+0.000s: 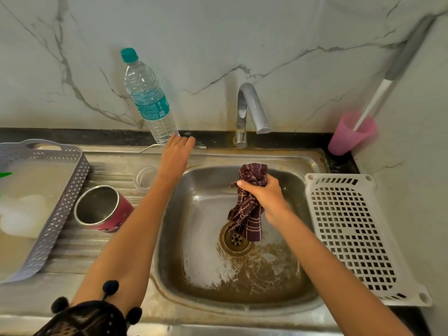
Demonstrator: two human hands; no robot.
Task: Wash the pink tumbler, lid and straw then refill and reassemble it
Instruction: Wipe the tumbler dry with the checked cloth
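Now left hand point(178, 151) spread over straw point(201, 146) at back edge of sink point(312, 163), probably fetching it; right hand point(264, 192) clenches cloth point(247, 214) over bowl so drips drain. Pink tumbler point(104, 209) open on drainboard point(80, 243), left of bowl.

sink point(291, 156): dull stainless steel, brown-stained, scuffed | tap point(252, 103): satin brushed metal | tumbler point(126, 209): bare steel inside, glossy pink outside | lid point(145, 178): clear plastic | bottle point(150, 98): clear ribbed plastic | cloth point(249, 214): woven maroon fabric | left basket point(65, 197), right tray point(349, 229): matt perforated plastic | far wall point(242, 32): smooth veined marble
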